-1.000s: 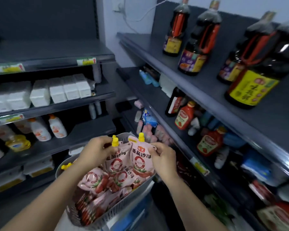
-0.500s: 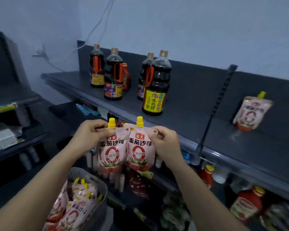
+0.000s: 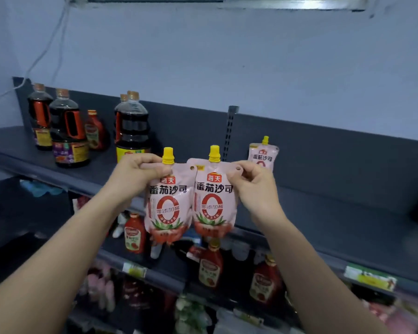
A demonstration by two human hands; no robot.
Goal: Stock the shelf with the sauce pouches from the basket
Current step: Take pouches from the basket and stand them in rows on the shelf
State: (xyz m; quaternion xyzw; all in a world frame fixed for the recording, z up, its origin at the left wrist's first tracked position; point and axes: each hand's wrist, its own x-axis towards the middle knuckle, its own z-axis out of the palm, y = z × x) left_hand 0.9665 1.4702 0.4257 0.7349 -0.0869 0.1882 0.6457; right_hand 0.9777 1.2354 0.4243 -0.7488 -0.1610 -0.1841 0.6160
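Note:
Two pink sauce pouches with yellow caps hang side by side in front of the dark top shelf [image 3: 323, 213]. My left hand [image 3: 133, 174] pinches the top corner of the left pouch [image 3: 167, 201]. My right hand [image 3: 253, 186] grips the top right corner of the right pouch [image 3: 214, 201]. Both pouches are upright and in the air, level with the shelf's front edge. A third pouch [image 3: 263, 153] leans against the shelf's back panel, just behind my right hand. The basket is out of view.
Several large dark soy sauce bottles [image 3: 68, 131] and a red ketchup bottle [image 3: 94, 131] stand at the shelf's left. Bare shelf stretches to the right of the leaning pouch. Lower shelves hold red ketchup bottles [image 3: 210, 266] and price tags [image 3: 369, 277].
Both hands lifted the two pouches out of the basket and up to top-shelf height. The view swung up and right, so the basket dropped out of sight.

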